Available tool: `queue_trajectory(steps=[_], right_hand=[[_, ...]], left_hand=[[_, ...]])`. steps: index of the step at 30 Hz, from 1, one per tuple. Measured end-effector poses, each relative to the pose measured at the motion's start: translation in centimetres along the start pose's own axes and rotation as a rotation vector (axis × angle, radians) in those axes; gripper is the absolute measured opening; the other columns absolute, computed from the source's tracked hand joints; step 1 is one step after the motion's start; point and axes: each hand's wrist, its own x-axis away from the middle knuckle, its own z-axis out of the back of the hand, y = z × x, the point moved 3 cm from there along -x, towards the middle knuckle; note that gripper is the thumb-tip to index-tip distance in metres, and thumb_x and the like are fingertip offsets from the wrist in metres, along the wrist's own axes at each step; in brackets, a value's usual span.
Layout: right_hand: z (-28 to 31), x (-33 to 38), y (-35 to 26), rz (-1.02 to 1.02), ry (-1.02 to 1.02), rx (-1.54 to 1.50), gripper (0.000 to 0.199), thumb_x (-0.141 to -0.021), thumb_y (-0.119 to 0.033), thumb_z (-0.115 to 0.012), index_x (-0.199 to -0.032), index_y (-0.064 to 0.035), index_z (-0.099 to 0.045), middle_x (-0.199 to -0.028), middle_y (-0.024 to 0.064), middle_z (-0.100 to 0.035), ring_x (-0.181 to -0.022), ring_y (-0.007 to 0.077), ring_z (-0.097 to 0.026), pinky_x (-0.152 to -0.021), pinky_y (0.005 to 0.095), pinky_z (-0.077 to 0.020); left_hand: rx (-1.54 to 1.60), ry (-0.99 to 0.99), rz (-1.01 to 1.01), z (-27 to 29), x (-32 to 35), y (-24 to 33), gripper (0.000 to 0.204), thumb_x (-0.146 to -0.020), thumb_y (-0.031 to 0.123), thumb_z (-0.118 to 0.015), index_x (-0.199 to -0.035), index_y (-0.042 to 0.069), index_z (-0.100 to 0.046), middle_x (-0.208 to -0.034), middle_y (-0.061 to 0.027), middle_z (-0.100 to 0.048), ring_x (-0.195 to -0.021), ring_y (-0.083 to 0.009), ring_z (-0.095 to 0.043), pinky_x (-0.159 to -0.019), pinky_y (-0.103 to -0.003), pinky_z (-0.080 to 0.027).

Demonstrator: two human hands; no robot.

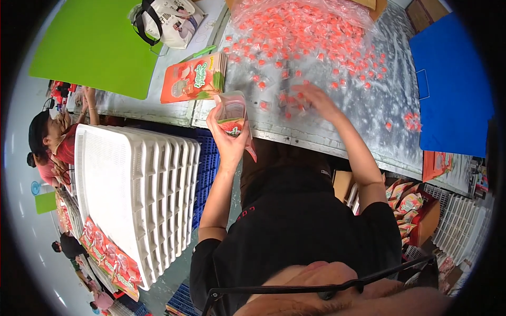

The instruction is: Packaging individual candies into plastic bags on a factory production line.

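Observation:
My left hand (230,145) is closed around a red and clear plastic pouch (232,108). The pouch is held upright with its mouth spread apart, just off the table's near edge. Over the metal table, my right hand (318,100) is slightly blurred, its fingers stretched out beside a few small wrapped red candies (287,99). Farther back, a large heap of the same candies (311,31) spills out of a clear plastic liner. A stack of flat red and green pouches (194,78) lies left of my left hand.
White plastic trays (158,200) stand stacked on the left, with filled red pouches (110,258) on their edge. A green board (100,42) and a printed tote bag (171,23) are at the back left. A blue board (450,84) borders the right. A co-worker (58,134) is at the far left.

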Motion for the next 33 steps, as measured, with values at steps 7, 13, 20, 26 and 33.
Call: queue_trajectory(steps=[7, 13, 20, 26, 33], right_hand=[[1.9, 4.7, 1.5, -0.017, 0.29, 0.082, 0.041, -0.084, -0.012, -0.065, -0.125, -0.0094, -0.061, -0.121, 0.0118, -0.06, -0.114, 0.0301, -0.055, -0.104, 0.0365, -0.0375], [2.6, 6.0, 4.6, -0.123, 0.344, 0.435, 0.05, -0.074, -0.008, -0.07, -0.123, -0.012, -0.061, -0.121, 0.011, -0.056, -0.109, 0.0306, -0.054, -0.099, 0.0416, -0.0395], [-1.2, 2.9, -1.2, 0.206, 0.411, 0.448, 0.055, -0.078, -0.028, -0.074, -0.129, -0.0154, -0.058, -0.136, 0.0089, -0.05, -0.126, 0.0336, -0.044, -0.105, 0.0491, -0.0328], [-5.2, 1.2, -2.2, 0.372, 0.258, 0.646, 0.059, -0.078, -0.038, -0.074, -0.13, -0.0177, -0.058, -0.139, 0.0075, -0.05, -0.128, 0.0336, -0.042, -0.105, 0.0537, -0.0304], [-4.8, 1.6, 2.1, 0.326, 0.341, 0.59, 0.036, -0.079, -0.024, -0.073, -0.113, -0.0169, -0.065, -0.112, 0.0039, -0.062, -0.097, 0.0254, -0.058, -0.08, 0.0411, -0.0449]], left_hand=[[0.023, -0.025, -0.018, -0.9, -0.1, 0.0, 0.079, -0.068, 0.006, -0.08, -0.135, 0.0, -0.039, -0.13, -0.0188, -0.042, -0.125, -0.0351, -0.042, -0.108, -0.044, -0.032], [0.003, -0.031, -0.015, -0.6, -0.1, 0.1, 0.079, -0.068, 0.007, -0.08, -0.135, 0.0, -0.039, -0.129, -0.0189, -0.042, -0.125, -0.0351, -0.042, -0.108, -0.043, -0.032], [0.023, -0.027, -0.016, -1.0, -0.1, 0.3, 0.078, -0.068, 0.006, -0.079, -0.135, 0.0, -0.039, -0.129, -0.0192, -0.042, -0.124, -0.0353, -0.042, -0.108, -0.044, -0.032], [0.006, -0.033, -0.033, -0.9, 0.0, 0.6, 0.079, -0.067, 0.005, -0.078, -0.135, 0.001, -0.039, -0.129, -0.0195, -0.041, -0.123, -0.0361, -0.043, -0.107, -0.044, -0.033], [-0.029, -0.099, -0.16, -1.3, -0.1, 1.5, 0.08, -0.063, -0.001, -0.077, -0.135, 0.007, -0.043, -0.128, -0.0195, -0.041, -0.122, -0.0373, -0.043, -0.104, -0.044, -0.037]])
